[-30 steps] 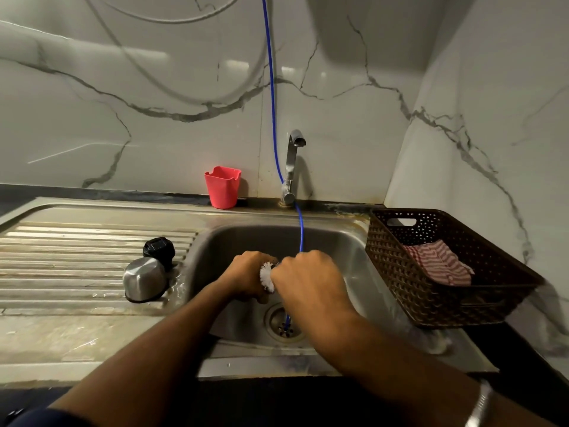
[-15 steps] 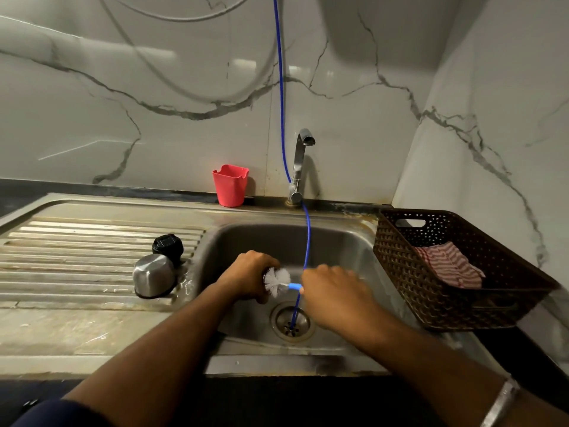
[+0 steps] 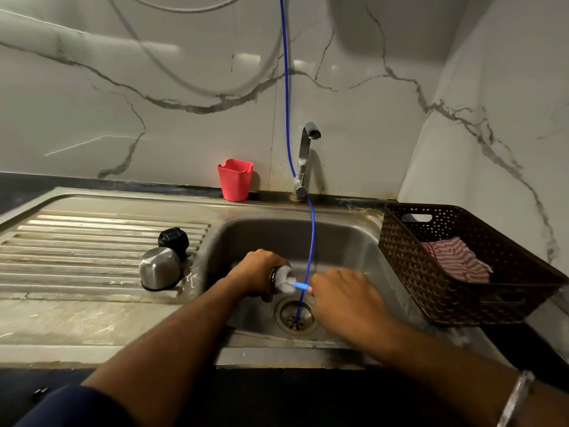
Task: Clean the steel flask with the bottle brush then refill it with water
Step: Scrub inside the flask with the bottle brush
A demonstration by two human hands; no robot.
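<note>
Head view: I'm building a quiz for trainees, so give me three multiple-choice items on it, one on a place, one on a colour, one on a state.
1. Where does the steel cap lie?
A. on the drainboard
B. in the basket
C. in the basin

2. What colour is the cup by the tap?
A. green
B. red
C. white

3. What is the state of the bottle brush?
A. lying on the drainboard
B. hanging on the wall
C. bristles at the flask's mouth

Key: 1 A, it sits on the ridged drainboard left of the basin. 2 B, it is plainly red. 3 C, the left hand holds the flask and the right hand has its grip on the brush handle.
</note>
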